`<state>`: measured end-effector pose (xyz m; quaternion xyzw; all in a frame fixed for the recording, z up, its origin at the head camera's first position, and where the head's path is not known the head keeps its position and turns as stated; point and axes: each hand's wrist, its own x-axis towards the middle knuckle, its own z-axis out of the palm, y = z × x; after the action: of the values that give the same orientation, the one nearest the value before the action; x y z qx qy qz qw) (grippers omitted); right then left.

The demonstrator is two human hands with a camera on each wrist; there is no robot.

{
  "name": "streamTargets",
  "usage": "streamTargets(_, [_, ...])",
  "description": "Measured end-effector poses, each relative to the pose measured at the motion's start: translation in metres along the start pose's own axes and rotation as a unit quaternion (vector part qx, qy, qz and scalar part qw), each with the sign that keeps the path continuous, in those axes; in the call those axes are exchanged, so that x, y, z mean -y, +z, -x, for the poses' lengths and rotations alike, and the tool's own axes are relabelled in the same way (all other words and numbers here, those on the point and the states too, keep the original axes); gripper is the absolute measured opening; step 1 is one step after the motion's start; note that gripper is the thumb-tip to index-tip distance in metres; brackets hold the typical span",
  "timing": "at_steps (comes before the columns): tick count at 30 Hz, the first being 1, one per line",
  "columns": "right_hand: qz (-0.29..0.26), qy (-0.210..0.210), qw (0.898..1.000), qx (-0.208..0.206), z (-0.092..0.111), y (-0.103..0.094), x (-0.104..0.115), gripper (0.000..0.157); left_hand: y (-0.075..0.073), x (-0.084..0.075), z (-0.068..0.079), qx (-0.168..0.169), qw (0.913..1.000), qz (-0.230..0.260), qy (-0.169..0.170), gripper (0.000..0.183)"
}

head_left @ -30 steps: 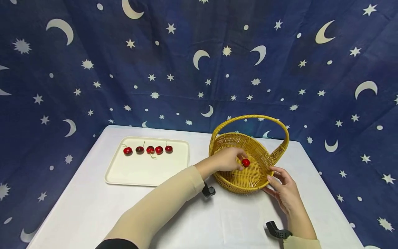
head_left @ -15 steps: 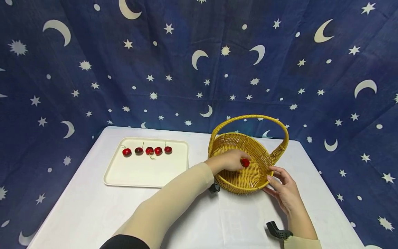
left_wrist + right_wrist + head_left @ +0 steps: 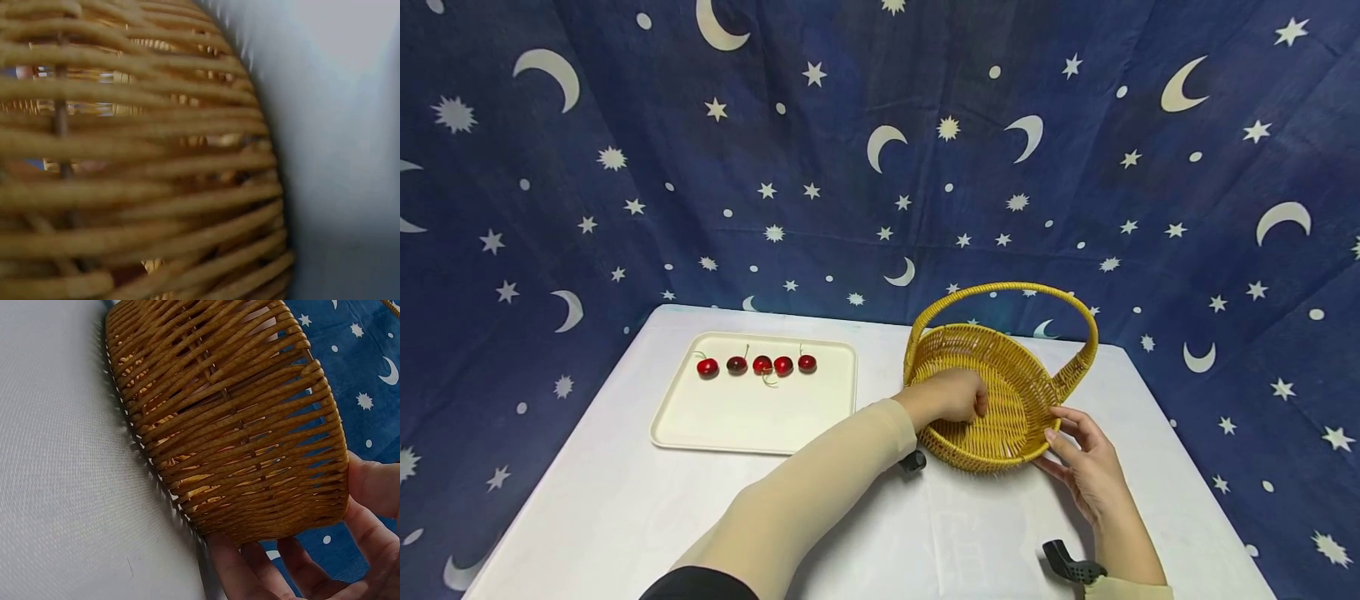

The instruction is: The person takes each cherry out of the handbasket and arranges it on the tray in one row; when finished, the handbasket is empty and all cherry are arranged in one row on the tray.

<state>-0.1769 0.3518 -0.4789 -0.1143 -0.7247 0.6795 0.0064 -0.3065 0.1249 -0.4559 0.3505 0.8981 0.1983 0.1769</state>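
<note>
A yellow woven basket (image 3: 1011, 400) with a tall arched handle stands at the right of the table. My left hand (image 3: 953, 395) reaches down inside it with the fingers curled in. The cherry that lay at these fingertips is now hidden by the hand. In the left wrist view the basket's woven side (image 3: 137, 150) fills most of the picture. My right hand (image 3: 1086, 454) holds the basket's right side, thumb at the rim. The right wrist view has its fingers (image 3: 237, 569) below the woven wall.
Left of the basket lies a cream rectangular tray (image 3: 752, 417). Along its far part sits a row of several red cherries (image 3: 783, 366) with stems. A white cloth covers the table (image 3: 970, 533), and a dark blue star-and-moon curtain (image 3: 820, 150) hangs behind it.
My left hand has closed its fingers over the cherry in the basket and drawn slightly back toward me, so the cherry has gone from sight. My right hand stays on the basket.
</note>
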Motion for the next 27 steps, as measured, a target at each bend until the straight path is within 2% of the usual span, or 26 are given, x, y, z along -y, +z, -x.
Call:
streamTargets(8, [0.004, 0.0, 1.0, -0.001, -0.001, 0.0, 0.0, 0.052, -0.005, -0.005, 0.007, -0.005, 0.9979, -0.063, -0.014, 0.013])
streamTargets(11, [0.005, -0.002, 1.0, -0.001, -0.001, 0.0, 0.0, 0.051, -0.009, -0.002, 0.013, -0.016, 0.9979, -0.061, -0.011, 0.008])
streamTargets(12, [0.005, -0.003, 1.0, -0.001, -0.001, 0.0, -0.001, 0.051, -0.011, -0.002, 0.014, -0.021, 0.9983, -0.054, -0.005, 0.006])
streamTargets(16, [0.001, -0.002, 1.0, 0.0, -0.001, 0.001, -0.003, 0.051, -0.02, 0.0, 0.029, -0.041, 0.9982, 0.011, 0.042, 0.025])
streamTargets(20, [-0.001, -0.002, 1.0, 0.001, -0.002, 0.001, -0.003, 0.052, -0.029, 0.001, 0.049, -0.076, 0.9915, 0.074, 0.076, 0.03])
streamTargets(23, [-0.001, -0.005, 1.0, 0.0, -0.002, 0.0, -0.002, 0.051, -0.035, 0.002, 0.065, -0.095, 0.9858, 0.113, 0.08, 0.03])
streamTargets(27, [-0.002, -0.007, 1.0, 0.003, -0.001, -0.001, -0.003, 0.052, -0.039, 0.006, 0.088, -0.094, 0.9724, 0.204, 0.063, 0.028])
